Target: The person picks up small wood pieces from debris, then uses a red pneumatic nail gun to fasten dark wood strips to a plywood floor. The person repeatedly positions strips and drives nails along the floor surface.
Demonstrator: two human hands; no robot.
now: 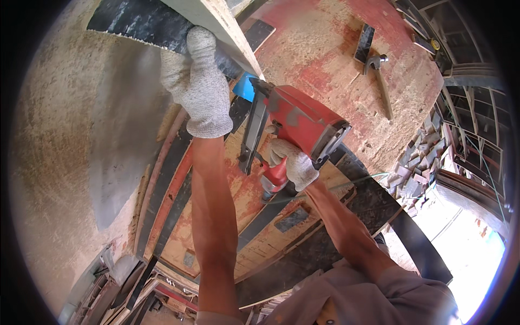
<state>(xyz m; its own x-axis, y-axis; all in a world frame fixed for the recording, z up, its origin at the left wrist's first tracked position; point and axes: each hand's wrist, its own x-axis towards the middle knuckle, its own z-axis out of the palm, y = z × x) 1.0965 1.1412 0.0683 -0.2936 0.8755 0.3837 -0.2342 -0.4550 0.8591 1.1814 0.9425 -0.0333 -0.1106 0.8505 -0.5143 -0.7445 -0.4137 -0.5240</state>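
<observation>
My left hand (203, 89), in a pale knitted glove, grips the lower edge of a dark-faced board (143, 24) at the upper left. A light panel with a raw pale edge (230, 30) meets that board beside my thumb. My right hand (295, 162), gloved too, is wrapped round the handle of a red nail gun (306, 116). The gun's nose points up toward the lower end of the light panel, by a small blue patch (245, 86). I cannot tell whether the nose touches the panel.
A claw hammer (383, 86) lies on the red-stained worktop (325, 49), beside a small dark offcut (364, 43). Dark strips (173, 189) and boards lie under my forearms. Scrap blocks (420, 162) are piled at the right. A thin green hose (352, 185) runs rightward.
</observation>
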